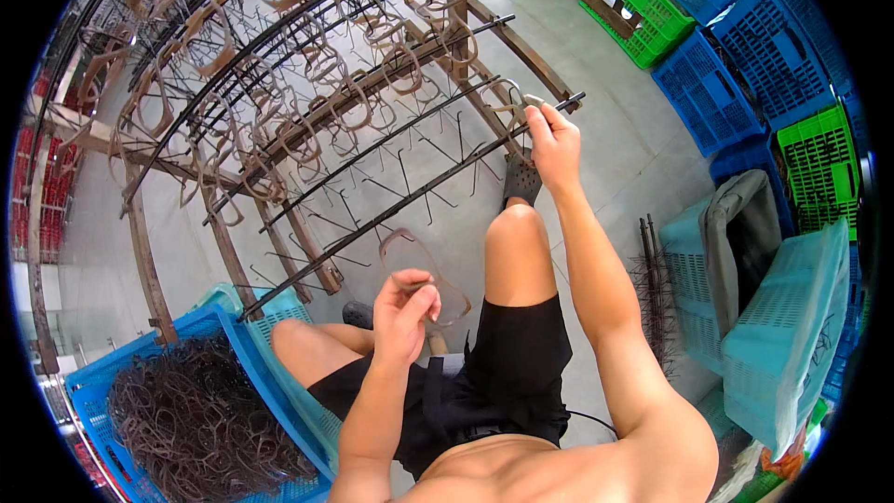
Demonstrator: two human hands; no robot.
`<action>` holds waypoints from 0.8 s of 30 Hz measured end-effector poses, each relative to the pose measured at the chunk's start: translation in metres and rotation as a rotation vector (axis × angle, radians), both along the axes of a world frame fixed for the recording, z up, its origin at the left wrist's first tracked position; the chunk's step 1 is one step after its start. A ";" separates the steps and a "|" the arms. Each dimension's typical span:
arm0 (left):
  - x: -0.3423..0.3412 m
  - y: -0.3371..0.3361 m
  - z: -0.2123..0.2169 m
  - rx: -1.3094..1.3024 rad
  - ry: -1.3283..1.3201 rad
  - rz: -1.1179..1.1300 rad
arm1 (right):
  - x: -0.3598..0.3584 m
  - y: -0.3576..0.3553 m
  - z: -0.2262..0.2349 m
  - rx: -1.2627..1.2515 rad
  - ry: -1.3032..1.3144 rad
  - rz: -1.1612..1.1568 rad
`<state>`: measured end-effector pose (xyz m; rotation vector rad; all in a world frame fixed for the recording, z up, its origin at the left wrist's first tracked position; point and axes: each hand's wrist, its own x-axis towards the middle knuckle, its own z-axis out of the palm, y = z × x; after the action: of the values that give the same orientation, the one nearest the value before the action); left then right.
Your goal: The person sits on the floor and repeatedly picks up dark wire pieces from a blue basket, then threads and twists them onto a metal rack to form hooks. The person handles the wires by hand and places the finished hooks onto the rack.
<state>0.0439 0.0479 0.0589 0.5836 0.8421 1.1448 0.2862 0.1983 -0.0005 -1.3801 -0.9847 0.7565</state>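
Observation:
My left hand (406,315) is closed, pinching a thin brown eyeglass frame (440,272) in front of my lap. At the right end of the nearest black rod (438,174), my right hand (556,147) pinches another eyeglass frame (504,108), which is partly hidden by the fingers and rests against or beside a wire hook; I cannot tell which. Thin bent hooks stick out along this rod. Behind it, a rack (317,121) of wooden bars and black rods carries many brown eyeglass frames hanging on hooks.
A blue basket (244,368) at lower left holds a heap of dark brown frames. Blue crates (712,93) and green crates (643,14) are stacked at far right. Pale teal baskets (778,345) and upright hooked rods (655,289) stand right of my leg.

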 end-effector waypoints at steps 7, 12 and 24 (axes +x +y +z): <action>0.003 -0.006 0.005 -0.039 -0.029 -0.012 | -0.015 0.001 0.001 0.002 0.005 -0.016; 0.000 -0.011 0.003 -0.029 -0.052 0.000 | -0.002 0.007 -0.002 0.071 -0.083 -0.076; -0.011 -0.021 0.004 -0.024 -0.089 0.009 | -0.011 0.006 -0.004 0.063 -0.100 -0.113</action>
<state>0.0333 0.0268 0.0627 0.5055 0.7818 1.1594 0.2750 0.2045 -0.0041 -1.4170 -0.9914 0.5726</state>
